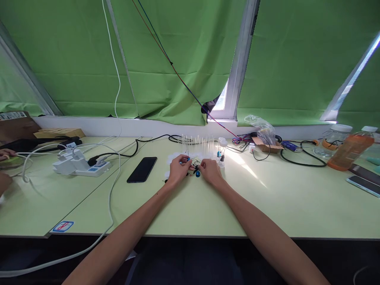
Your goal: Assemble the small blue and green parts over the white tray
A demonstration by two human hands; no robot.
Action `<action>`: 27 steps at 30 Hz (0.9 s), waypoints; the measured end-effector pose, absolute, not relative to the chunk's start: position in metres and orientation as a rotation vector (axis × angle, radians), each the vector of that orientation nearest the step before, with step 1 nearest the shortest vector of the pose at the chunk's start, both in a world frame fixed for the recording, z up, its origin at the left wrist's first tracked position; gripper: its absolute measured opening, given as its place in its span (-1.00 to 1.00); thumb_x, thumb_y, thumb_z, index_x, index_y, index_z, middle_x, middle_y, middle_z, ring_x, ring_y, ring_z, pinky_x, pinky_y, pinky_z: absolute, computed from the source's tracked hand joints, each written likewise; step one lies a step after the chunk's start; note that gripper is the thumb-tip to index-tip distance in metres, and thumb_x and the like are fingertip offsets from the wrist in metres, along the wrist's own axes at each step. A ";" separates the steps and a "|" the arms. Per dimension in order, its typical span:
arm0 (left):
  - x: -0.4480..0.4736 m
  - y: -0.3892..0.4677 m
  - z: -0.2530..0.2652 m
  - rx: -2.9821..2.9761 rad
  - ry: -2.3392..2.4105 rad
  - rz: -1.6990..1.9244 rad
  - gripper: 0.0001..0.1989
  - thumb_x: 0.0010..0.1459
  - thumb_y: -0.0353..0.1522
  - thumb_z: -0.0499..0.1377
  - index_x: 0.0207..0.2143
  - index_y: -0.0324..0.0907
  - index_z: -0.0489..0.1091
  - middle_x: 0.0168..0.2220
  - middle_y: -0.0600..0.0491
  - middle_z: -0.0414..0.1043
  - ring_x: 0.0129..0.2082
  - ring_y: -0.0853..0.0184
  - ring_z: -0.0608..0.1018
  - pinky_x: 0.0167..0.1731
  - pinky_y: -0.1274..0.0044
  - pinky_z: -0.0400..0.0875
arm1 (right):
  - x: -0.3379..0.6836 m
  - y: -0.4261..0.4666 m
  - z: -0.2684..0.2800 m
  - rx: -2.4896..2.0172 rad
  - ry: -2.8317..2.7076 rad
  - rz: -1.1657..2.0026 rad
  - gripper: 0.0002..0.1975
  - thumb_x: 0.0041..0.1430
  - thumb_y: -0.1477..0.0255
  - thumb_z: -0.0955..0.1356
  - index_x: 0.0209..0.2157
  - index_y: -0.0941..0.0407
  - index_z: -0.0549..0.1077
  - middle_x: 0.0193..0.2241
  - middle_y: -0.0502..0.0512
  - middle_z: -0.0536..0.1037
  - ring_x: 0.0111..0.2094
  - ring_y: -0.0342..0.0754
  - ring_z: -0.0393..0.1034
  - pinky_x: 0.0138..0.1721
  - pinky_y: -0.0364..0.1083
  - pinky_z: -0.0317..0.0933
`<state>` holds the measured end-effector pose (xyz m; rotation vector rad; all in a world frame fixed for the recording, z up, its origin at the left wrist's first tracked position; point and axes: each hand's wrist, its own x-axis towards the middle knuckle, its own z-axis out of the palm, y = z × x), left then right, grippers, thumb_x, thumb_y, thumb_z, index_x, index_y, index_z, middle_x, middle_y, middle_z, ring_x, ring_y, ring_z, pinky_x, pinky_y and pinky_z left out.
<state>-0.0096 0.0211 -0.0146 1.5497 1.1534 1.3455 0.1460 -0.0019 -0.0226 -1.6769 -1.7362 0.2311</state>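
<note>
My left hand [179, 169] and my right hand [210, 170] meet over the table, fingertips pinched close together around small dark parts too tiny to name. A small round blue piece [197, 173] lies just below the fingertips, near the right hand. By the left fingertips a thin wire with a blue part [188, 158] stands upright. Behind both hands are many thin, clear upright rods [202, 142] and white round pieces [175, 157]. Beside my right hand, a small black part [222, 158] and a blue part [219, 153] sit near a white stand.
A black phone [142, 170] lies to the left, near a white power strip [92, 169] with plugs and cables. At the right are an orange bottle [350, 152], a clear jar [335, 140] and another phone [363, 185]. Another person's hand [7, 153] shows at far left.
</note>
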 end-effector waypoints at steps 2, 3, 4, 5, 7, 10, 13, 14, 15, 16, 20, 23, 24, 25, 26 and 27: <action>-0.010 0.021 -0.015 1.555 1.149 1.345 -0.69 -0.06 -0.22 0.30 -0.29 -0.18 0.41 -0.39 0.01 0.50 -0.49 0.24 0.63 -0.54 0.52 0.48 | 0.147 -0.002 -0.023 -1.690 -1.766 0.214 -0.91 0.12 0.41 0.37 -0.42 0.09 0.53 -0.47 0.12 0.53 -0.43 -0.03 0.36 -0.48 -0.13 -0.01; -0.010 0.021 -0.015 1.557 1.146 1.347 -0.70 -0.06 -0.22 0.30 -0.30 -0.18 0.40 -0.38 0.01 0.51 -0.48 0.24 0.63 -0.53 0.52 0.49 | 0.147 -0.003 -0.023 -1.696 -1.781 0.208 -0.92 0.11 0.42 0.37 -0.41 0.09 0.54 -0.47 0.12 0.53 -0.42 -0.03 0.37 -0.47 -0.13 -0.01; -0.009 0.020 -0.014 1.558 1.145 1.347 -0.71 -0.06 -0.23 0.30 -0.31 -0.18 0.40 -0.38 0.00 0.51 -0.48 0.24 0.62 -0.52 0.51 0.49 | 0.147 -0.003 -0.023 -1.701 -1.795 0.206 -0.92 0.10 0.43 0.38 -0.40 0.09 0.54 -0.46 0.13 0.53 -0.41 -0.02 0.37 -0.47 -0.12 0.00; -0.009 0.019 -0.014 1.556 1.146 1.345 -0.72 -0.05 -0.23 0.30 -0.32 -0.18 0.40 -0.39 0.01 0.51 -0.48 0.25 0.62 -0.52 0.51 0.50 | 0.147 -0.003 -0.023 -1.705 -1.807 0.206 -0.93 0.09 0.44 0.38 -0.39 0.09 0.54 -0.46 0.13 0.53 -0.40 -0.01 0.38 -0.46 -0.12 0.01; -0.009 0.018 -0.013 1.549 1.146 1.344 -0.73 -0.06 -0.24 0.30 -0.33 -0.19 0.40 -0.40 0.01 0.51 -0.49 0.25 0.61 -0.52 0.49 0.51 | 0.147 -0.003 -0.023 -1.714 -1.824 0.217 -0.93 0.08 0.45 0.38 -0.40 0.10 0.55 -0.44 0.14 0.54 -0.38 0.00 0.40 -0.45 -0.12 0.01; -0.009 0.017 -0.012 1.549 1.137 1.356 -0.72 -0.08 -0.24 0.30 -0.33 -0.20 0.40 -0.35 -0.02 0.51 -0.52 0.27 0.59 -0.60 0.49 0.49 | 0.148 -0.003 -0.023 -1.733 -1.831 0.242 -0.93 0.07 0.45 0.38 -0.40 0.10 0.55 -0.42 0.14 0.55 -0.36 0.01 0.41 -0.45 -0.13 0.02; -0.009 0.016 -0.011 1.574 1.157 1.376 -0.72 -0.07 -0.24 0.29 -0.33 -0.21 0.41 -0.30 -0.04 0.50 -0.55 0.30 0.56 -0.65 0.50 0.46 | 0.147 -0.004 -0.022 -1.755 -1.829 0.249 -0.93 0.08 0.44 0.39 -0.39 0.10 0.54 -0.42 0.13 0.56 -0.35 0.01 0.42 -0.44 -0.13 0.03; -0.009 0.016 -0.011 1.581 1.171 1.376 -0.72 -0.06 -0.24 0.29 -0.32 -0.21 0.41 -0.29 -0.04 0.50 -0.56 0.31 0.56 -0.66 0.50 0.46 | 0.147 -0.004 -0.022 -1.758 -1.823 0.246 -0.92 0.09 0.43 0.38 -0.39 0.10 0.54 -0.42 0.13 0.56 -0.34 0.00 0.42 -0.44 -0.13 0.03; -0.009 0.016 -0.010 1.586 1.186 1.377 -0.72 -0.05 -0.23 0.28 -0.32 -0.21 0.41 -0.29 -0.04 0.50 -0.56 0.32 0.55 -0.66 0.51 0.45 | 0.147 -0.005 -0.021 -1.756 -1.813 0.243 -0.90 0.11 0.41 0.37 -0.39 0.10 0.54 -0.42 0.12 0.56 -0.35 -0.01 0.41 -0.44 -0.13 0.03; -0.009 0.015 -0.010 1.589 1.200 1.377 -0.72 -0.04 -0.23 0.27 -0.31 -0.21 0.41 -0.28 -0.04 0.49 -0.56 0.33 0.55 -0.66 0.51 0.45 | 0.146 -0.006 -0.020 -1.749 -1.797 0.241 -0.88 0.14 0.40 0.35 -0.38 0.10 0.54 -0.43 0.12 0.55 -0.36 -0.01 0.41 -0.44 -0.13 0.03; -0.009 0.014 -0.008 1.599 1.216 1.364 -0.69 -0.03 -0.21 0.27 -0.28 -0.21 0.42 -0.28 -0.04 0.49 -0.56 0.34 0.54 -0.66 0.52 0.44 | 0.145 -0.006 -0.017 -1.680 -1.695 0.216 -0.76 0.25 0.35 0.26 -0.37 0.11 0.52 -0.45 0.11 0.55 -0.41 -0.04 0.38 -0.45 -0.13 0.02; -0.008 0.013 -0.006 1.607 1.207 1.338 -0.67 -0.04 -0.20 0.28 -0.26 -0.22 0.42 -0.30 -0.04 0.47 -0.57 0.36 0.53 -0.66 0.53 0.43 | 0.144 -0.004 -0.016 -1.547 -1.629 0.209 -0.70 0.30 0.30 0.22 -0.37 0.11 0.50 -0.49 0.08 0.53 -0.44 -0.06 0.36 -0.43 -0.13 0.06; -0.008 0.012 -0.006 1.611 1.194 1.329 -0.66 -0.04 -0.20 0.29 -0.25 -0.22 0.42 -0.29 -0.03 0.46 -0.57 0.36 0.53 -0.65 0.53 0.43 | 0.144 -0.004 -0.016 -1.481 -1.614 0.223 -0.69 0.31 0.28 0.21 -0.36 0.11 0.50 -0.49 0.07 0.53 -0.44 -0.07 0.36 -0.42 -0.13 0.08; -0.008 0.011 -0.006 1.616 1.176 1.318 -0.64 -0.05 -0.20 0.30 -0.24 -0.22 0.41 -0.29 -0.03 0.45 -0.56 0.37 0.53 -0.65 0.52 0.44 | 0.143 -0.003 -0.016 -1.413 -1.605 0.243 -0.68 0.31 0.26 0.20 -0.34 0.11 0.50 -0.47 0.06 0.54 -0.44 -0.08 0.36 -0.40 -0.13 0.10; -0.007 0.010 -0.006 1.625 1.154 1.304 -0.62 -0.06 -0.19 0.30 -0.22 -0.21 0.41 -0.29 -0.02 0.44 -0.56 0.37 0.52 -0.65 0.52 0.44 | 0.143 -0.003 -0.017 -1.350 -1.601 0.265 -0.68 0.31 0.24 0.20 -0.32 0.11 0.49 -0.45 0.06 0.55 -0.44 -0.08 0.37 -0.39 -0.14 0.12; -0.007 0.009 -0.006 1.635 1.135 1.287 -0.60 -0.06 -0.18 0.31 -0.21 -0.21 0.40 -0.29 -0.02 0.44 -0.56 0.38 0.52 -0.65 0.53 0.43 | 0.142 -0.002 -0.017 -1.298 -1.600 0.286 -0.69 0.30 0.23 0.22 -0.30 0.11 0.49 -0.43 0.06 0.56 -0.43 -0.09 0.38 -0.38 -0.14 0.13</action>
